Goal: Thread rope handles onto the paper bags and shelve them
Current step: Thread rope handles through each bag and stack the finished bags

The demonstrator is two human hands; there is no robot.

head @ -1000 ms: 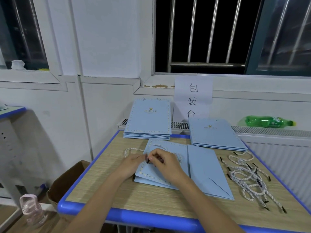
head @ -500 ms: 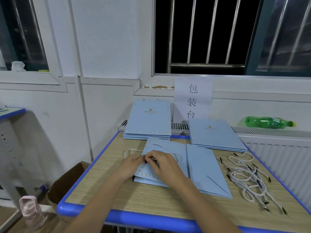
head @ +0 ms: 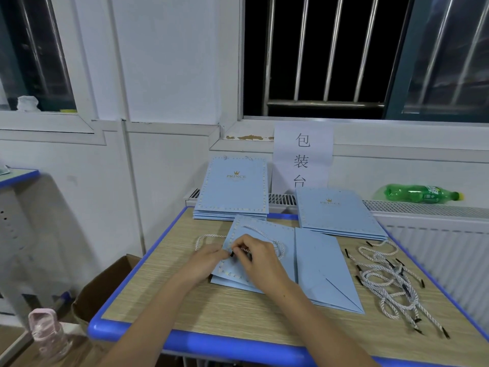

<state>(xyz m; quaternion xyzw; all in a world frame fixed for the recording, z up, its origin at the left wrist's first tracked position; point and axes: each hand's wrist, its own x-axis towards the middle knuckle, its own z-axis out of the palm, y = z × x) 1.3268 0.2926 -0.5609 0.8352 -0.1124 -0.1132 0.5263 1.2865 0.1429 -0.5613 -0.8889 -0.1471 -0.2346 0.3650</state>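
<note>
A flat light-blue paper bag [head: 312,260] lies in the middle of the wooden table [head: 238,313]. My left hand [head: 205,262] pinches the bag's left edge. My right hand [head: 258,256] pinches the black tip of a white twisted rope handle [head: 267,237] at that same edge. One loop of that rope lies on the bag, another loop [head: 206,238] sticks out to the left on the table. A pile of loose rope handles [head: 389,282] lies at the right of the table.
Two stacks of flat blue bags sit at the table's back: one [head: 231,192] leaning on the radiator, one [head: 336,213] to its right. A green bottle [head: 420,193] lies on the radiator. A cardboard box [head: 105,292] and a pink bottle [head: 46,332] are on the floor at left.
Both hands have stayed at the bag's left edge with small finger movements on the rope tip. The bag has barely shifted.
</note>
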